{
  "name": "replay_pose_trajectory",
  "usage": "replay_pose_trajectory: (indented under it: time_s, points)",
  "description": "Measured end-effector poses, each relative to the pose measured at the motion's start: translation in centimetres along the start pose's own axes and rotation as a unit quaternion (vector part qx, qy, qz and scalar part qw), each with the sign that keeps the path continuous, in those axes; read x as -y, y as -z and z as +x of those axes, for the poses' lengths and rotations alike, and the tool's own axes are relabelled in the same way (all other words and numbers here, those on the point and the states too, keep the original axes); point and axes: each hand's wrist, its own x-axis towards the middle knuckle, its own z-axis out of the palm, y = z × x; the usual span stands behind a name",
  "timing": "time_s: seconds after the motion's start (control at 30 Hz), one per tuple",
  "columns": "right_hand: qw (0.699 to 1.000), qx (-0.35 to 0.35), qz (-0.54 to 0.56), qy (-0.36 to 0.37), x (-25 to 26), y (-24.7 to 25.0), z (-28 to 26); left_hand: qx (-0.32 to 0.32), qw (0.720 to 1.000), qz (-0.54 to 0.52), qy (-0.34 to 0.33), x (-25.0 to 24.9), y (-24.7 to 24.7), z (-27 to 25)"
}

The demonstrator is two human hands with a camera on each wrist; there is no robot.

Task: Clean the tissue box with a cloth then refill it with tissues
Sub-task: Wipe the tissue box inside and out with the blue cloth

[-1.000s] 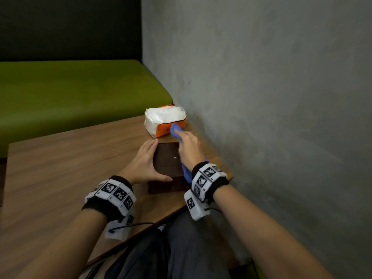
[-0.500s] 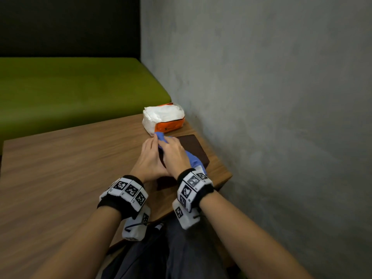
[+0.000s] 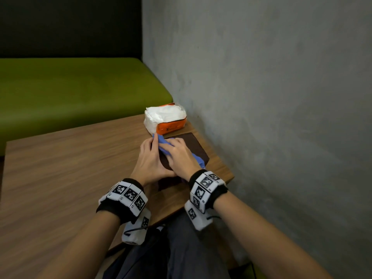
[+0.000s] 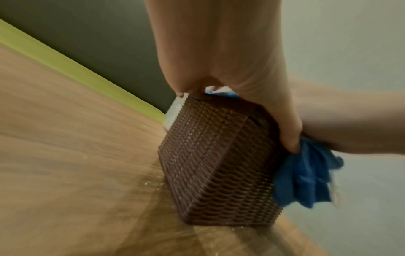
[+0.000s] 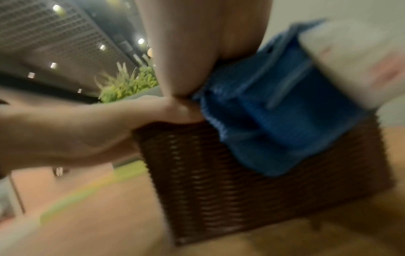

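A dark brown woven tissue box [image 3: 194,144] stands on the wooden table [image 3: 70,168], close to the wall. My left hand [image 3: 150,158] grips its left side, fingers over the top edge and thumb on the near edge [image 4: 289,138]. My right hand [image 3: 179,156] lies on the box top and presses a blue cloth [image 3: 163,140] down with fairly straight fingers. The cloth's tail hangs off the box's near right edge [image 4: 306,173]. A white and orange tissue pack [image 3: 165,119] lies just behind the box. The box opening is hidden under the hands.
A grey concrete wall [image 3: 271,97] runs along the table's right edge, right beside the box. A green bench seat [image 3: 70,87] sits beyond the table's far edge. The table's left half shows bare wood. My lap is below the near edge.
My right hand slid the blue cloth leftward across the box top, from the right side to the far left corner beside my left fingers. The left hand kept its hold.
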Motion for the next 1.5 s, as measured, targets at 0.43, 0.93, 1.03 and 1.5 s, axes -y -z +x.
replay_pose_trajectory:
  time_s: [0.43, 0.93, 1.03, 1.5]
  points:
    - [0.997, 0.006, 0.063, 0.037, -0.2, 0.2, -0.8, 0.012, 0.983, -0.176, -0.043, 1.4, 0.5, 0.9]
    - [0.995, -0.059, 0.033, -0.069, -3.5, 1.3, -1.0, 0.023, 0.993, -0.116, 0.029, 1.7, 0.3, 2.3]
    - [0.998, -0.018, 0.055, -0.015, -2.1, 1.1, -0.9, 0.031, 0.994, -0.1, 0.02, 2.2, 0.9, 2.5]
    - [0.996, 0.007, 0.044, 0.077, 0.5, -0.4, -2.5, -0.032, 0.994, -0.088, 0.061, 1.7, 0.0, 1.1]
